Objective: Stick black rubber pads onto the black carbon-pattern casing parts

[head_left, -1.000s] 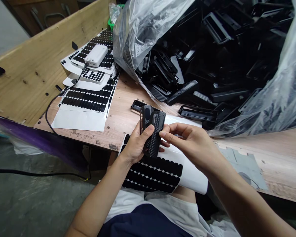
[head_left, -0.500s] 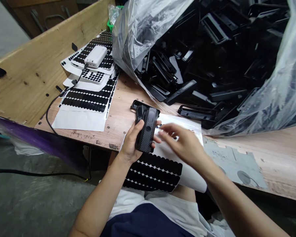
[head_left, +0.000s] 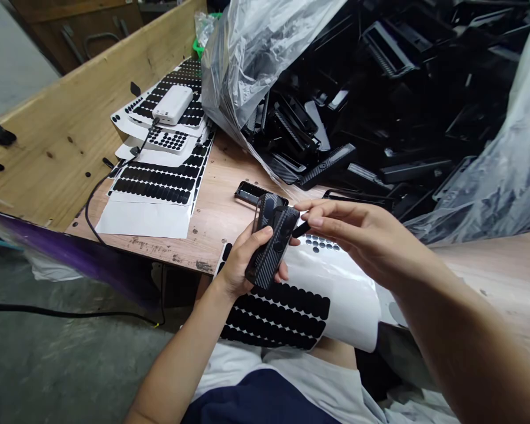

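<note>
In my left hand (head_left: 241,259) are two long black plastic parts with a carbon-fibre pattern (head_left: 274,247), stacked and slightly fanned, the thumb pressed on top. My right hand (head_left: 357,232) is at their right side, thumb and index finger pinching a small black strip (head_left: 301,228) against or close beside the parts' edge. Whether the strip touches them I cannot tell. Under both hands a white sheet of black stickers (head_left: 348,294) hangs over the table edge onto the lap. Another black plastic part (head_left: 247,193) lies on the table just behind the held ones.
A large clear plastic bag (head_left: 234,65) full of black plastic parts (head_left: 327,168) spreads across the back and right. Left of it, a white power bank (head_left: 173,105) with a black cable (head_left: 88,206) rests on more sticker sheets (head_left: 145,218). A wooden board (head_left: 70,118) edges the table.
My right hand has moved up and now pinches a small black strip beside the held parts. In my left hand, the parts have tilted and shifted slightly down.
</note>
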Demonstrator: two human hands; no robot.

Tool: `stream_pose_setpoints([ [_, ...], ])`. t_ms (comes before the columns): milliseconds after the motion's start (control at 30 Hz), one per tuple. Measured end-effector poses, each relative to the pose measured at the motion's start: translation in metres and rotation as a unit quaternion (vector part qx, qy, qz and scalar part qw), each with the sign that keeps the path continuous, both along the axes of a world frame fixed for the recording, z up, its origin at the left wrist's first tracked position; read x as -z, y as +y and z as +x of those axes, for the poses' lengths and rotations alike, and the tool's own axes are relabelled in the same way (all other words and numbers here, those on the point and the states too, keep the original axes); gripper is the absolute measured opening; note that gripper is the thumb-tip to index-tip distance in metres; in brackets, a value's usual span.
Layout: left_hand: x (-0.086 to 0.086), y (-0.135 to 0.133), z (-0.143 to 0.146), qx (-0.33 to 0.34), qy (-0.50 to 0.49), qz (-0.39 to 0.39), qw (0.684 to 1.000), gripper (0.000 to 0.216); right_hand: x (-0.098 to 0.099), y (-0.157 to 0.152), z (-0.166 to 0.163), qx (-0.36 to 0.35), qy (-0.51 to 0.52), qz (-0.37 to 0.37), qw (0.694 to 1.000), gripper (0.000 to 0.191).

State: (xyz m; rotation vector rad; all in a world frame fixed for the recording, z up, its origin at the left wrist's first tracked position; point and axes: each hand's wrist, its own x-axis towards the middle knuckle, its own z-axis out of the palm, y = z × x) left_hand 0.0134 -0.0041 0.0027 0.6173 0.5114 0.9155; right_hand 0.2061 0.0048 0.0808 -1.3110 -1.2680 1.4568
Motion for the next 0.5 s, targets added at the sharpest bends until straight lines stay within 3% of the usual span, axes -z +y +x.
stream_pose_setpoints([
  [300,0.004,0.001,-0.003,0.023,-0.030,0.006,0.999,0.056,-0.007,0.014,-0.010,-0.092,-0.038,0.022,0.995,0.038],
  [500,0.003,0.002,-0.002,0.025,-0.023,0.003,0.999,0.059,-0.012,0.016,-0.010,-0.094,-0.066,0.018,0.993,0.041],
])
